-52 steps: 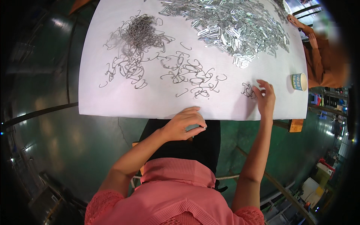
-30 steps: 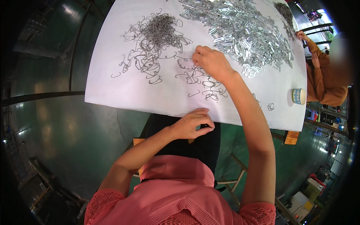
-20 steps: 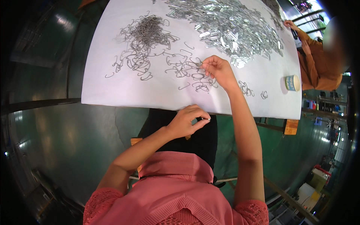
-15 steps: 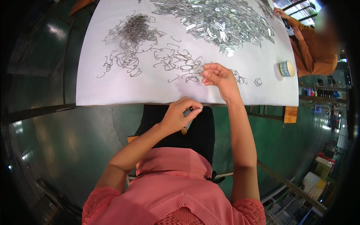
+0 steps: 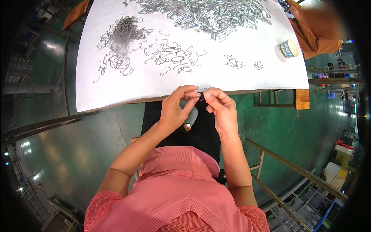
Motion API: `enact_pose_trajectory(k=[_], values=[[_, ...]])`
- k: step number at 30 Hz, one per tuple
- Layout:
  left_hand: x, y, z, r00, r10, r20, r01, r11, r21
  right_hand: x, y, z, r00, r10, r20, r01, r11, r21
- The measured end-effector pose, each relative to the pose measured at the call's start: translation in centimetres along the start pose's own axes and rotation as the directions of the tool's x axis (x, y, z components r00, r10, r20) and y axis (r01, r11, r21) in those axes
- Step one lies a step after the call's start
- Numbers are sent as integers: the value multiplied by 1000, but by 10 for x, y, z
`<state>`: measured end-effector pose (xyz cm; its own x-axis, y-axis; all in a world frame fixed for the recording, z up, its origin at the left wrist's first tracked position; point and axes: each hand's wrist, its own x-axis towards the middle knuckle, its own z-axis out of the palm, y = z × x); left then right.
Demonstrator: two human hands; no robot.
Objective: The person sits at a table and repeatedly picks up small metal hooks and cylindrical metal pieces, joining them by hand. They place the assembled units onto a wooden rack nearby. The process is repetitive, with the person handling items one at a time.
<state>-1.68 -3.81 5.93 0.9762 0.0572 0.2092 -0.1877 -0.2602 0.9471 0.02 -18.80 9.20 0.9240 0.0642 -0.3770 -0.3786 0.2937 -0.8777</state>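
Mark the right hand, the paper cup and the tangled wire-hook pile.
Right hand [image 5: 223,110]: head view, its middle.
Paper cup [image 5: 286,50]: head view, outer wall.
Tangled wire-hook pile [image 5: 123,31]: head view, dense middle.

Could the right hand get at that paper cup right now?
Probably yes: only some low hooks lie near the way from the right hand to the cup. It pinches a wire piece, though, so may need to drop that first.
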Motion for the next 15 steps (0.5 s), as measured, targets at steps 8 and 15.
enact_pose_trajectory(k=[8, 15], values=[[19, -13, -4, 992, 123, 33, -124, 992, 23, -4, 4, 5, 974, -226, -26, 226, 974, 7], [184, -89, -37, 973, 226, -48, -181, 877, 445, -13, -1, 4, 970, -233, 69, 233, 972, -4]])
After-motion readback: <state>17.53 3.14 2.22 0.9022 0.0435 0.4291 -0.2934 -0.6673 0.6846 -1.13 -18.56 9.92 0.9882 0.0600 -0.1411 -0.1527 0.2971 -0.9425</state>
